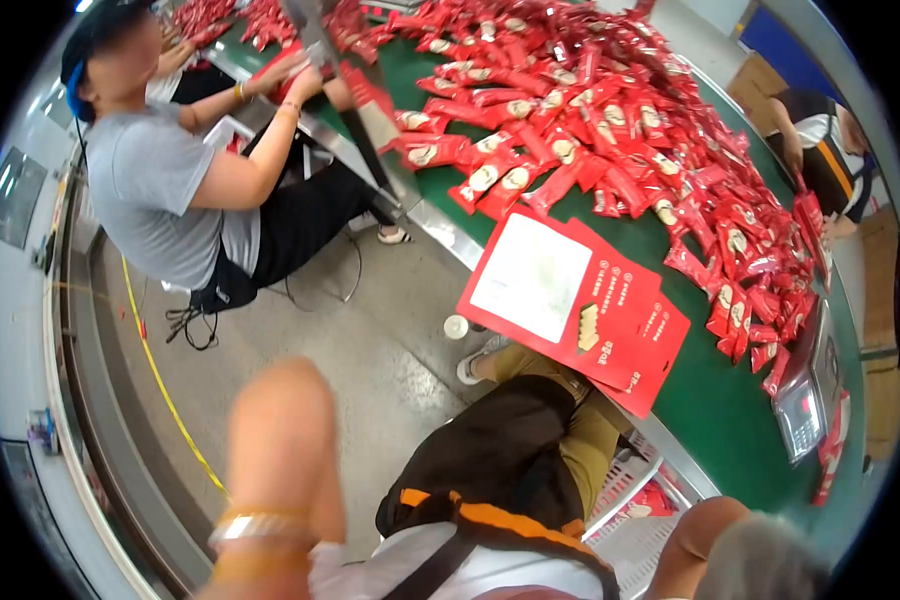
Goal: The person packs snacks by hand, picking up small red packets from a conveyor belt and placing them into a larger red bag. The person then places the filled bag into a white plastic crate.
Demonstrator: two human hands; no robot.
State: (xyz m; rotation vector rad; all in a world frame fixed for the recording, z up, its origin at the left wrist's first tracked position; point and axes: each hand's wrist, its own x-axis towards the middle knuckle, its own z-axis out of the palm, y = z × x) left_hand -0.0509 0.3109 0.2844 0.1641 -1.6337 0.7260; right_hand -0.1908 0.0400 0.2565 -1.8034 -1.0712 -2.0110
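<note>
My left hand (282,435) is raised at the lower left, blurred and close to the camera, with a band at the wrist. Its fingers cannot be made out. At the lower right edge my bent right arm shows beside a blurred grey shape, and the right hand is not visible. Flat red printed bags (625,345) lie overlapped on the near edge of the green table (725,425); the top one has a white panel. Beyond them spreads a large heap of small red packets (610,110).
A digital scale (808,395) stands at the table's right. A basket (635,500) with red packets is below the near edge. A seated co-worker (170,165) in grey works at the left; another person (820,140) stands at the far right. A metal post (355,110) rises at the table edge.
</note>
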